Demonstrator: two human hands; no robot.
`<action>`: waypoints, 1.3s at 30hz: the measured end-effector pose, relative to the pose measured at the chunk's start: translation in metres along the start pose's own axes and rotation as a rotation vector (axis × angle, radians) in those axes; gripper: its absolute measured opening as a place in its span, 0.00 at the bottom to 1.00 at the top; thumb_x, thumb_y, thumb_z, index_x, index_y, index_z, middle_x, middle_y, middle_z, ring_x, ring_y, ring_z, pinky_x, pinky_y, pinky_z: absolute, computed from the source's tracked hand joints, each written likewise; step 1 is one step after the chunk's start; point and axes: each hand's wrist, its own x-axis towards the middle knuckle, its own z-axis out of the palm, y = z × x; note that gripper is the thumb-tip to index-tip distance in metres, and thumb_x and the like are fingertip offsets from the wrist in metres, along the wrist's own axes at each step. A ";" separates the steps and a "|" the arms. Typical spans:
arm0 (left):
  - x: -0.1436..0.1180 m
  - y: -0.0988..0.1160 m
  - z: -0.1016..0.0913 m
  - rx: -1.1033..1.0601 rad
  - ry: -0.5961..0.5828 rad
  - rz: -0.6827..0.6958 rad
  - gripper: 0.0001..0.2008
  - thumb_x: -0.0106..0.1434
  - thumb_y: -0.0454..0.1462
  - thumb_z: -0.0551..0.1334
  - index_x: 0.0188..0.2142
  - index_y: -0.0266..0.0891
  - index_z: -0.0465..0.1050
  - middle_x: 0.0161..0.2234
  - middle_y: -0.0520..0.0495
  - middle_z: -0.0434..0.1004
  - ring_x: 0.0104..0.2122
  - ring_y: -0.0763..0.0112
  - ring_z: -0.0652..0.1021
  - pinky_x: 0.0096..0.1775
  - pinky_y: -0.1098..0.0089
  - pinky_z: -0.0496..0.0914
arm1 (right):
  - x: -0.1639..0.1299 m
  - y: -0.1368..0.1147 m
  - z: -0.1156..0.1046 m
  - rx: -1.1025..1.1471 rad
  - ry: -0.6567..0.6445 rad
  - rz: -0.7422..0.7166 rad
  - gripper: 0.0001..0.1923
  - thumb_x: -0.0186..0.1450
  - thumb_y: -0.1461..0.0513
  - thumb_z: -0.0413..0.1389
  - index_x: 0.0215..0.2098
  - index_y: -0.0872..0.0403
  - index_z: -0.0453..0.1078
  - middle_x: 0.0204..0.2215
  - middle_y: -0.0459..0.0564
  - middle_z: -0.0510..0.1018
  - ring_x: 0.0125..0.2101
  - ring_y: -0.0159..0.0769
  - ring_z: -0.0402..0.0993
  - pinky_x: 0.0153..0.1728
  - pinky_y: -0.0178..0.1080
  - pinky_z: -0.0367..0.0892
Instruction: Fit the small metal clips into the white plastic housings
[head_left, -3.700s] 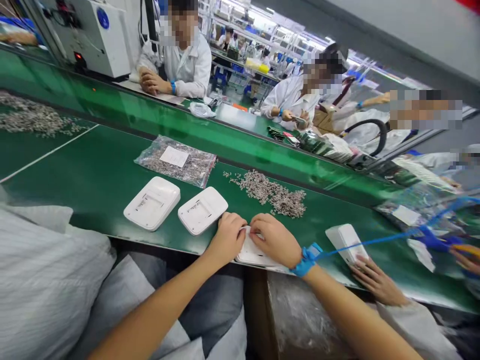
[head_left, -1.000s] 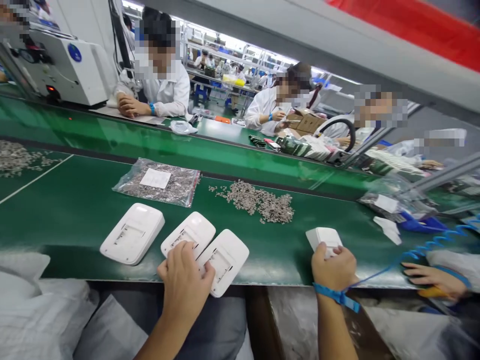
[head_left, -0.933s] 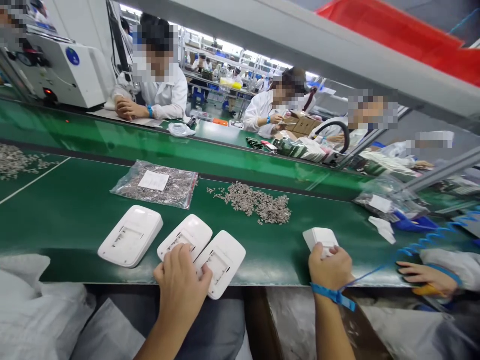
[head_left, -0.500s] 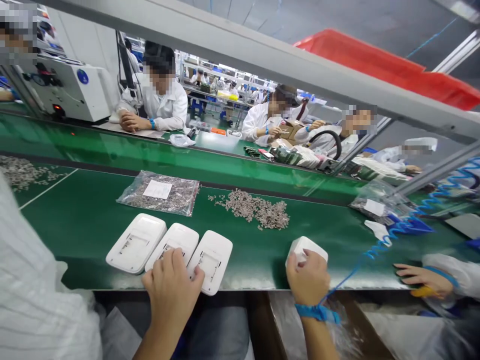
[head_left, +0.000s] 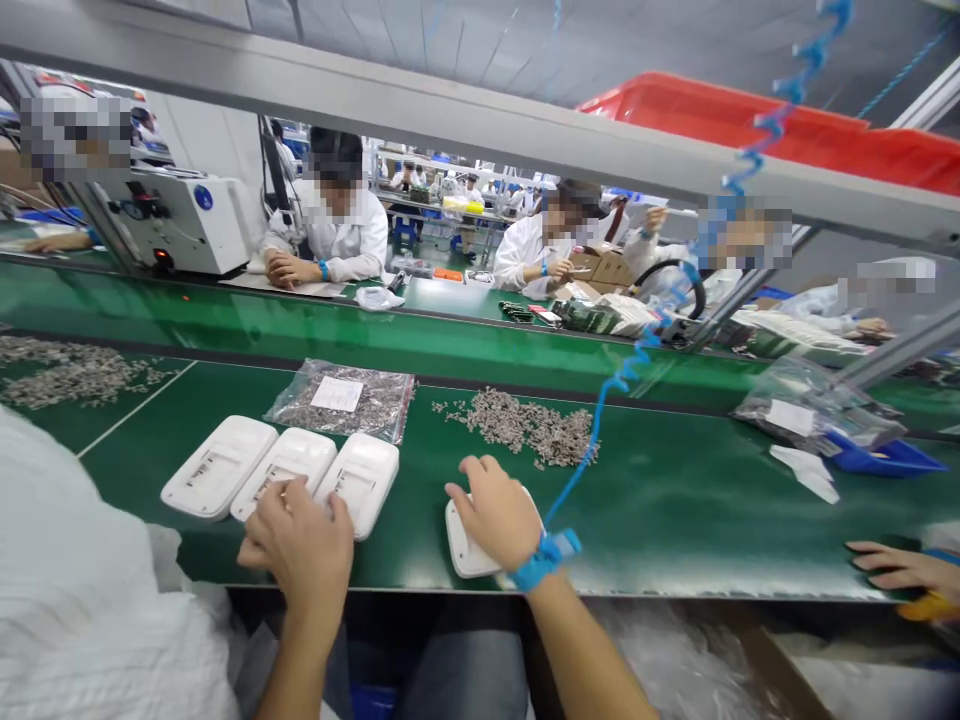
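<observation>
housings (head_left: 219, 467): white | worktop (head_left: 675, 540): green, one white line (head_left: 139, 408) | loose parts (head_left: 510, 420): silvery brown | bag label (head_left: 337, 394): white | wrist strap (head_left: 544, 563): blue | coiled cord (head_left: 627, 373): blue | bin (head_left: 720, 120): red | tray (head_left: 889, 460): blue

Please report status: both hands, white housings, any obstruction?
Left hand over middle white housing of three. Right hand over fourth housing. Blue wrist cord crossing in front of metal parts.
</observation>
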 end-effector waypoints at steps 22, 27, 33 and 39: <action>-0.024 0.052 0.083 -0.575 -0.512 0.598 0.20 0.51 0.43 0.70 0.45 0.46 0.76 0.46 0.44 0.76 0.48 0.52 0.71 0.47 0.57 0.63 | 0.189 0.034 0.012 0.108 -0.133 -0.275 0.16 0.58 0.76 0.55 0.42 0.57 0.71 0.40 0.55 0.77 0.42 0.41 0.73 0.42 0.39 0.62; -0.026 0.046 0.082 -0.813 -0.276 0.529 0.19 0.59 0.45 0.63 0.47 0.40 0.74 0.44 0.40 0.76 0.45 0.54 0.73 0.46 0.57 0.67 | 0.153 0.013 -0.011 0.366 -0.033 -0.316 0.14 0.65 0.71 0.49 0.46 0.56 0.70 0.41 0.53 0.76 0.42 0.37 0.71 0.41 0.36 0.62; -0.023 0.044 0.056 -1.012 -0.048 0.244 0.24 0.66 0.57 0.55 0.40 0.40 0.75 0.35 0.43 0.77 0.36 0.60 0.76 0.38 0.63 0.71 | 0.063 -0.031 -0.013 0.906 -0.087 -0.382 0.13 0.60 0.71 0.50 0.42 0.54 0.68 0.31 0.44 0.71 0.32 0.30 0.66 0.33 0.31 0.60; -0.040 0.052 0.035 -1.162 0.048 0.154 0.25 0.65 0.59 0.55 0.35 0.42 0.77 0.32 0.44 0.80 0.34 0.61 0.79 0.37 0.66 0.74 | 0.013 -0.048 0.010 1.414 -0.136 -0.238 0.11 0.57 0.67 0.50 0.39 0.54 0.67 0.31 0.45 0.67 0.33 0.32 0.65 0.36 0.35 0.60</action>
